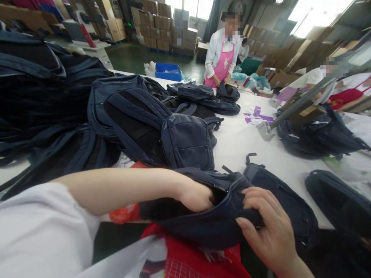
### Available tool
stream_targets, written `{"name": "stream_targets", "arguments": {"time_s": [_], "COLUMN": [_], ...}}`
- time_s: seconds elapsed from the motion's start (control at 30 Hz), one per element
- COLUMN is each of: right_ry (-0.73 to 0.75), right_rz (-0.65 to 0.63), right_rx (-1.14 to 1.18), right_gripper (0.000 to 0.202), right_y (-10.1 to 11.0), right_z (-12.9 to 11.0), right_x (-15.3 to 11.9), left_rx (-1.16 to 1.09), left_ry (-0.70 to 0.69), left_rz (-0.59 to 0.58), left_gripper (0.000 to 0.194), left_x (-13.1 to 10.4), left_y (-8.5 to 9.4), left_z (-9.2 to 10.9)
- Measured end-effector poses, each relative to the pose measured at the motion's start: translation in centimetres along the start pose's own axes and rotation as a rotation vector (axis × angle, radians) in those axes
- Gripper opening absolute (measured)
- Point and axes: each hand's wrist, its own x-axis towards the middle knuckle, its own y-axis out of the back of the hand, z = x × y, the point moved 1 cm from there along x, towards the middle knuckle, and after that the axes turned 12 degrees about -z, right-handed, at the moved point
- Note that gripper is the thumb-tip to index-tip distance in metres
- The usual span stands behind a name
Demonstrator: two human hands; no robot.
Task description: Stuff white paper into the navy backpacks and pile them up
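Observation:
A dark blue backpack (203, 227) lies unzipped at the table's near edge, its opening facing up. My left hand (197, 196) reaches inside it from the left, and its fingers are hidden in the dark interior. On the right, my right hand (265, 224) grips the backpack's rim, with the thumb in front and the fingers over the top. Another dark blue bag (281, 197) lies just beyond my right hand. Behind the open backpack, a closed backpack (188, 141) rests on more bags.
Dark backpacks (49, 88) are heaped on the left. A person in a pink apron (222, 61) handles a bag across the white table (240, 143). A slanted metal pole (307, 92) and more bags (342, 197) are on the right. A blue bin (168, 72) stands farther back.

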Motion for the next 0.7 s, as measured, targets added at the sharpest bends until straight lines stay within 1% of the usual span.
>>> {"name": "stream_targets", "arguments": {"time_s": [0.03,0.07,0.1,0.17,0.2,0.23,0.27,0.3,0.33,0.43,0.47,0.53,0.57,0.63,0.7], "right_ry": [0.001,0.004,0.009,0.028,0.039,0.051,0.065,0.079,0.095,0.148,0.163,0.188,0.195,0.202,0.194], "right_rz": [-0.003,-0.007,-0.014,-0.032,-0.041,-0.049,-0.058,-0.067,-0.080,-0.140,-0.163,-0.182,-0.163,-0.074,0.022], "right_rx": [0.006,0.015,0.023,0.036,0.040,0.043,0.044,0.045,0.047,0.050,0.041,-0.010,-0.054,-0.167,-0.283], "right_gripper": [0.020,0.020,0.021,0.022,0.022,0.022,0.023,0.023,0.023,0.024,0.025,0.027,0.028,0.030,0.033], "right_y": [0.1,0.1,0.1,-0.1,-0.2,-0.3,-0.4,-0.5,-0.5,-0.3,-0.3,-0.2,-0.3,-0.3,-0.4], "right_z": [0.2,0.3,0.4,0.4,0.3,0.1,-0.1,-0.3,-0.5,-0.8,-0.6,0.2,0.7,2.1,3.4], "right_x": [-0.1,-0.1,-0.2,0.0,0.1,0.3,0.5,0.8,1.1,2.1,2.4,2.9,3.0,3.3,3.6], "left_rx": [0.026,0.099,0.221,0.557,0.715,0.836,0.921,0.976,1.008,1.030,1.024,1.011,1.009,1.016,1.060], "left_ry": [0.008,0.014,0.012,0.003,0.008,0.016,0.020,0.016,0.001,-0.049,-0.035,0.031,0.051,0.046,0.015], "left_rz": [0.008,0.059,0.153,0.410,0.526,0.618,0.678,0.697,0.673,0.468,0.412,0.340,0.313,0.285,0.318], "left_gripper": [0.027,0.028,0.027,0.022,0.019,0.015,0.012,0.011,0.011,0.007,0.006,0.007,0.008,0.012,0.014], "left_x": [-1.0,-2.2,-3.4,-5.3,-5.9,-6.2,-6.1,-5.9,-5.4,-4.1,-3.9,-3.8,-3.8,-4.0,-4.2], "left_y": [-0.3,-0.7,-1.2,-2.1,-2.4,-2.5,-2.4,-2.0,-1.5,0.5,1.1,2.1,2.4,2.5,2.1], "left_z": [0.5,1.1,1.7,2.7,3.0,3.2,3.3,3.2,3.1,2.7,2.6,2.6,2.7,2.8,2.7]}}
